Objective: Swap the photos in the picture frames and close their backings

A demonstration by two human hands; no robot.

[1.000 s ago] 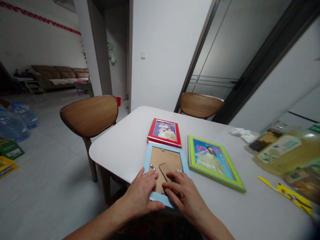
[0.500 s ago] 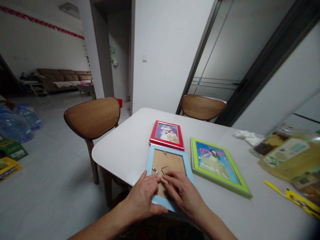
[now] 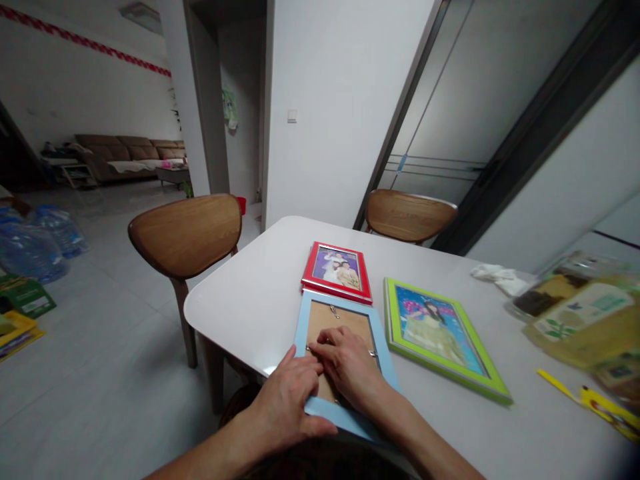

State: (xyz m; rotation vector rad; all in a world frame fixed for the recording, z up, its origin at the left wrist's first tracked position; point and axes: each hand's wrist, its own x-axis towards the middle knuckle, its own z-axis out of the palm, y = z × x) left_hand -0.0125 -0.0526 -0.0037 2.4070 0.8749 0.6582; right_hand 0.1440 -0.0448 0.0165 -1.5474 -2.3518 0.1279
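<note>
A light-blue picture frame (image 3: 343,417) lies face down at the table's near edge, its brown backing board (image 3: 350,323) upward. My left hand (image 3: 295,393) grips its lower left side, thumb along the bottom edge and fingertips on the board. Over the board, my right hand (image 3: 350,370) has its fingers bent and pressed together at the small metal clip on the left inner edge, mostly hidden by the fingertips. Other metal clips show at the top (image 3: 334,311) and right (image 3: 373,354). The board's middle is covered by my right hand.
A red picture frame (image 3: 336,291) touches the blue one's far end. To the right lies a green picture frame (image 3: 453,377). Farther right are a yellow tool (image 3: 605,405), a white cloth (image 3: 500,277) and packaged goods (image 3: 575,313). Wooden chairs (image 3: 187,233) stand around the white table (image 3: 240,300).
My right hand has moved up and left across the backing board, onto the left clip. The thin bent wire seen on the board earlier is now covered. My left hand has stayed nearly still.
</note>
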